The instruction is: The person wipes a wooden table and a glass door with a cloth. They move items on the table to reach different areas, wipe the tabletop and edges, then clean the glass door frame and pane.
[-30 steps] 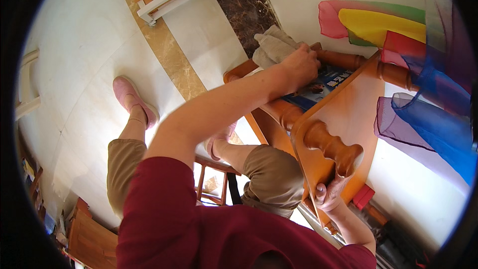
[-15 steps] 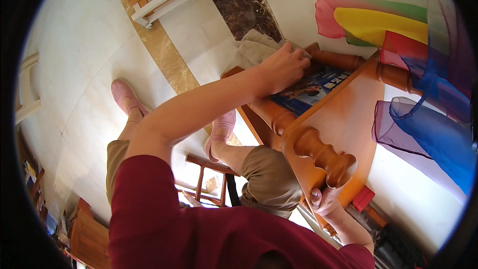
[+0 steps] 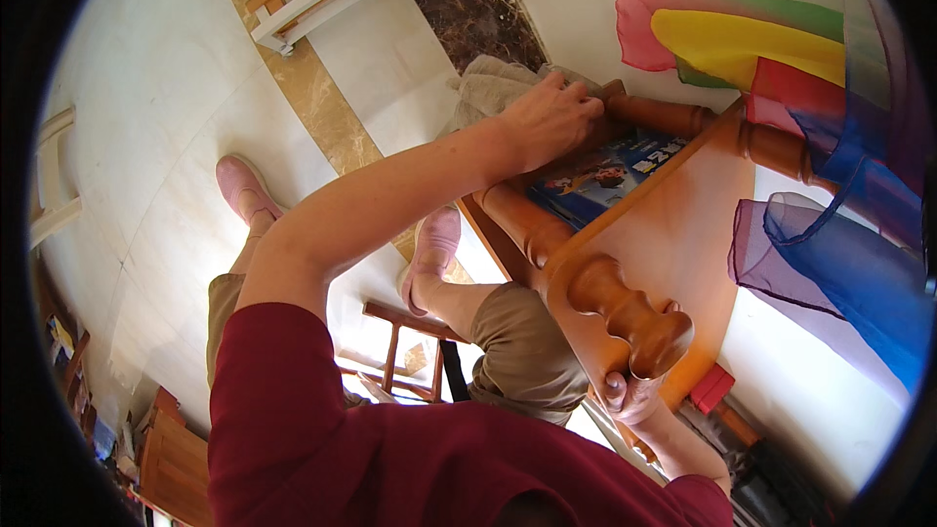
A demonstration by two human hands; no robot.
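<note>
In front of me stands an orange-brown wooden shelf (image 3: pixel 673 234) with turned posts. My left hand (image 3: pixel 554 119) is at its far end, fingers curled on a beige cloth (image 3: pixel 496 86) that drapes over the corner. The palm side is hidden. Below that hand, a blue picture book (image 3: pixel 605 174) lies inside the shelf between the rails. My right hand (image 3: pixel 639 395) is closed round the near turned post (image 3: pixel 634 317), its thumb on the near side and a fingertip showing past the far side.
Sheer coloured scarves (image 3: pixel 752 44) hang at the right, beside the shelf. A small red block (image 3: pixel 712 387) is near my right forearm. At the far left stands a white slatted wooden frame (image 3: pixel 322 0). A brown wooden stool (image 3: pixel 390 356) is by my knee.
My left hand has shifted slightly toward the left with the cloth. A fingertip of my right hand now shows beyond the post. The shelf looks almost unmoved.
</note>
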